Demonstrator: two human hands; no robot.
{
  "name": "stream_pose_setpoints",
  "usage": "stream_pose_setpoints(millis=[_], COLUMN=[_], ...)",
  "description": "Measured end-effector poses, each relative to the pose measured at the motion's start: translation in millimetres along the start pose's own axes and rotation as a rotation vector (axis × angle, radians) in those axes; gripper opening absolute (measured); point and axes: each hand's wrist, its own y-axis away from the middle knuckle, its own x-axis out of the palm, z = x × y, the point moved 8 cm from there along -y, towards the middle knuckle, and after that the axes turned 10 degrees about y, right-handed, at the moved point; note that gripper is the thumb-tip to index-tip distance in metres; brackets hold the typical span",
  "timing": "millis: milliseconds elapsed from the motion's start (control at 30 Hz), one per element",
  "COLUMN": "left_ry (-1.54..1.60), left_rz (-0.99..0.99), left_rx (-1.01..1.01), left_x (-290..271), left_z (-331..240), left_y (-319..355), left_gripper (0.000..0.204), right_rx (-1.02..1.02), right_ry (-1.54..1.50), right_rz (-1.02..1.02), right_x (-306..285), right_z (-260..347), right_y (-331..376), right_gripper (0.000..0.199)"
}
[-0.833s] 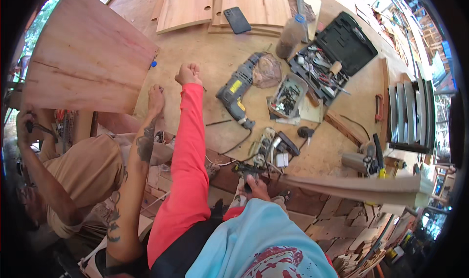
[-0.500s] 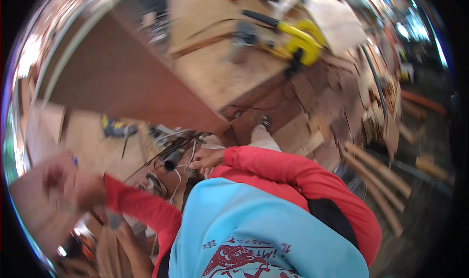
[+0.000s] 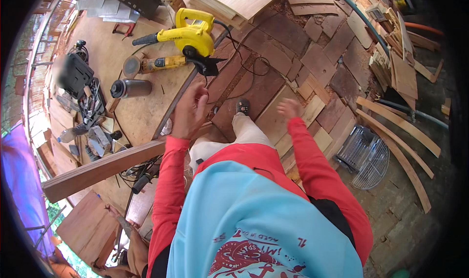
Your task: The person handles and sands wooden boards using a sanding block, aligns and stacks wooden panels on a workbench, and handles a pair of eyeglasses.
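My left hand (image 3: 189, 111) is raised near the worktable's edge, its fingers loosely bent and nothing visible in them. Its wrist overlaps the end of a long, narrow wooden piece (image 3: 110, 166) that slants across the table; whether they touch I cannot tell. Past my left fingertips, a yellow blower (image 3: 190, 36) with a black nozzle rests on the table beside a yellow angle grinder (image 3: 166, 63) and a grey metal bottle (image 3: 131, 88). Out to the right, my right hand (image 3: 289, 108) hangs over the floor, fingers slightly curled and apart, holding nothing.
Overlapping wood offcuts (image 3: 312, 58) cover the floor ahead. Curved wooden strips (image 3: 398, 143) and a wire fan guard (image 3: 369, 158) lie at right. Stacked plywood (image 3: 239, 2) stands far ahead. A black tool case (image 3: 75, 75) sits left. Another person's arm (image 3: 124, 222) shows lower left.
The view has swung, and the large brown panel no longer fills the upper left. My left hand has come in from the far left; my right hand has left my body and moved right.
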Motion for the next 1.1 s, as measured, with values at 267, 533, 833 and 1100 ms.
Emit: stream_pose_setpoints(millis=[267, 533, 833, 1100], left_ry=[-0.162, 0.124, -0.521, -0.457], left_rz=[0.252, 0.145, -0.449, -0.632], left_rx=[0.007, -0.015, 0.346, -0.237], left_x=[114.7, 179.3, 134.9, 141.3], left_z=[31.6, 28.9, 1.5, 84.6], left_y=[-40.1, -108.1, -244.5, -322.6], left_gripper=[0.03, 0.033, 0.047, 0.07], right_rx=[0.354, 0.473, 0.47, 0.491], right_ry=[-0.094, -0.469, -0.362, -0.287], right_rz=[-0.489, -0.264, -0.387, -0.317], right_x=[-286.9, -204.9, -215.0, -304.5], right_z=[-119.5, -173.5, -161.2, -46.9], right_y=[50.6, 99.3, 86.6, -4.7], right_gripper=[0.027, 0.015, 0.02, 0.021])
